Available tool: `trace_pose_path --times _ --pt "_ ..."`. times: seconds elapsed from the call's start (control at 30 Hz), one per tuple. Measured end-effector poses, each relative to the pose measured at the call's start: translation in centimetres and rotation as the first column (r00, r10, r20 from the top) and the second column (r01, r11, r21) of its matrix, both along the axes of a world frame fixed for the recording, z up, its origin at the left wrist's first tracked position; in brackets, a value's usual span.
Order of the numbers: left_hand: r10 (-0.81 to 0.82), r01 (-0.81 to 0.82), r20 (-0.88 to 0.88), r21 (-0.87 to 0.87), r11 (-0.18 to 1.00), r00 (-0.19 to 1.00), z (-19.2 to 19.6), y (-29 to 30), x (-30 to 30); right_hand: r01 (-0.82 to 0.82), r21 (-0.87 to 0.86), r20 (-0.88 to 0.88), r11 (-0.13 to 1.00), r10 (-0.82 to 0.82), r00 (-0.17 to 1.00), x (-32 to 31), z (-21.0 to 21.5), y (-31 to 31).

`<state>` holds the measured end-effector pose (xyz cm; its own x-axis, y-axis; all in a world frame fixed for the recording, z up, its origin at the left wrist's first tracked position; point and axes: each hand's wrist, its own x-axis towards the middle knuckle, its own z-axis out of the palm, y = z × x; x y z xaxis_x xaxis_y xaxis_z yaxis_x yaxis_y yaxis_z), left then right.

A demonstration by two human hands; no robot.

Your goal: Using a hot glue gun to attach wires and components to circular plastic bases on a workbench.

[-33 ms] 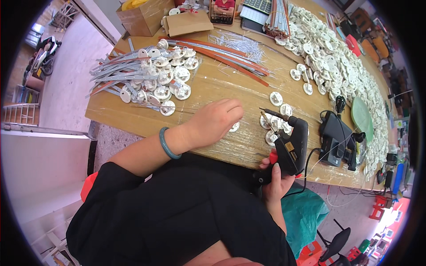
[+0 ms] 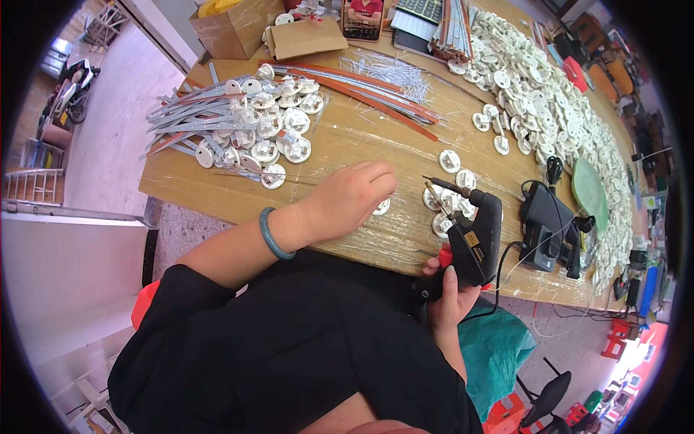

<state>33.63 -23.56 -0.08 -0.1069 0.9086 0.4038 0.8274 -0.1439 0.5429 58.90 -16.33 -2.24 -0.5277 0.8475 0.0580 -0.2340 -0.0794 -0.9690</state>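
My left hand (image 2: pixel 356 197), with a bluish-green bangle (image 2: pixel 269 233) on the wrist, is closed above the table, its fingertips pinched together. What it holds is hidden. A thin strip (image 2: pixel 289 176), seen nearly edge-on, runs from the left toward this hand, and a white disc (image 2: pixel 382 208) shows just below the fingers. My right hand (image 2: pixel 450 302) is wrapped round the grip of a black soldering gun (image 2: pixel 476 249) with a red trigger (image 2: pixel 445 256). Its tip points up and left, over a small cluster of white round parts (image 2: pixel 441 226) on the table.
At left lies a pile of grey strips (image 2: pixel 191 119) with white round ends. A large heap of white round parts (image 2: pixel 538 108) covers the right side, beside a green dish (image 2: pixel 587 189) and a black power unit (image 2: pixel 543 228). White thin sticks (image 2: pixel 390 72), a cardboard box (image 2: pixel 237 29) and a phone (image 2: pixel 363 18) are farther back.
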Motion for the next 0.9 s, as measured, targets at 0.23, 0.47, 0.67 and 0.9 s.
trace_pose_path --times 0.23,0.47,0.67,0.9 --pt "0.034 -0.033 -0.005 0.082 0.996 0.999 0.3 -0.5 0.3 -0.027 0.038 0.016 0.999 0.026 1.000 0.5 -0.4 -0.1" --pt "0.049 -0.048 0.077 -0.022 0.999 0.996 1.5 -2.1 -0.4 -0.085 0.008 0.030 0.996 0.085 0.996 1.1 -0.6 0.7" --pt "0.035 -0.005 0.233 -0.128 0.992 0.972 0.2 -2.3 -0.8 -0.139 0.059 0.102 0.989 0.132 0.986 3.1 -1.2 0.2" --pt "0.056 -0.018 0.304 -0.129 0.992 0.951 0.0 -2.3 -0.4 -0.087 0.043 0.142 0.995 0.081 0.987 3.0 -1.4 -0.1"
